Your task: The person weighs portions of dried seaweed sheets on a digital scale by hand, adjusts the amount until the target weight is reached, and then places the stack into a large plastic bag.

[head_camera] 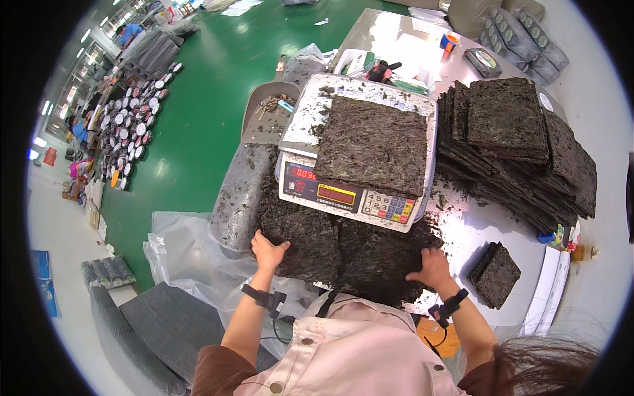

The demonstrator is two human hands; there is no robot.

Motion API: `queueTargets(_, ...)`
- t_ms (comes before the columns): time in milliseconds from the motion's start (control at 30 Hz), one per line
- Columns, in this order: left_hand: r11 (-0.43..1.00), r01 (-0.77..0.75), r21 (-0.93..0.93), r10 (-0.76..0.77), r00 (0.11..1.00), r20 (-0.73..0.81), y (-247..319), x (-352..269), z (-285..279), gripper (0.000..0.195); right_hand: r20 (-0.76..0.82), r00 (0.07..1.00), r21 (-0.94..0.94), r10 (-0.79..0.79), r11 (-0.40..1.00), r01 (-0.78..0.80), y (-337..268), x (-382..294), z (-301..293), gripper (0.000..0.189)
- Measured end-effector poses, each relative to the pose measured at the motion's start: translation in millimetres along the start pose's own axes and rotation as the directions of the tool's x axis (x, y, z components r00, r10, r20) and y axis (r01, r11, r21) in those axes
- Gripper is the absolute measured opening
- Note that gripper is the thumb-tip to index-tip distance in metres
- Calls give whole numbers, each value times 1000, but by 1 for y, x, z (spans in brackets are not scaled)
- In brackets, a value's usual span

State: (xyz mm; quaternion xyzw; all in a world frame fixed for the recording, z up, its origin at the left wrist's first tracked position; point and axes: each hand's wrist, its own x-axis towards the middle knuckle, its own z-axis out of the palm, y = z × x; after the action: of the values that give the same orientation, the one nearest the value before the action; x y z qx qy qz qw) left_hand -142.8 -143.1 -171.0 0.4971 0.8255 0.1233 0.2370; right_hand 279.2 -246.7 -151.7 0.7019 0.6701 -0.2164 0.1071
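Two dark dried seaweed stacks [307, 247] lie side by side in front of me, their inner edges meeting below the scale. My left hand [269, 251] rests at the outer edge of the left one, thumb spread from the fingers. At the outer edge of the right seaweed stack [381, 262] is my right hand [432, 269], its thumb pointing inward; whether either hand grips is unclear. Just beyond, a digital weighing scale [290, 190] carries a thick square pile of seaweed sheets [374, 143], which partly covers its lit red display.
A tall pile of seaweed sheets [505, 119] stands right of the scale, with a small seaweed stack [495, 274] nearer me. Left are a dustpan [257, 116] with scraps and a clear plastic bag [183, 252]. Seaweed crumbs litter the table [483, 227]. People sit far left.
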Motion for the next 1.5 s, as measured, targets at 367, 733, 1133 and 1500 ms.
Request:
queueTargets(367, 727, 48, -685, 74, 986, 147, -41, 8, 12, 31, -81, 996, 517, 43, 856, 5, 23, 10, 37, 58)
queueTargets(733, 619, 210, -757, 264, 852, 452, 34, -26, -97, 21, -311, 945, 595, -100, 755, 275, -29, 13, -13, 45)
queueTargets(1133, 343, 469, -814, 285, 773, 566, 97, -52, -91, 38, -792, 504, 264, -345, 551, 791, -68, -2, -59, 27)
queueTargets(1500, 367, 505, -781, 467, 627, 624, 91, -47, -64, 37, -861, 445, 160, -246, 700, 696, -51, 2, -45, 37)
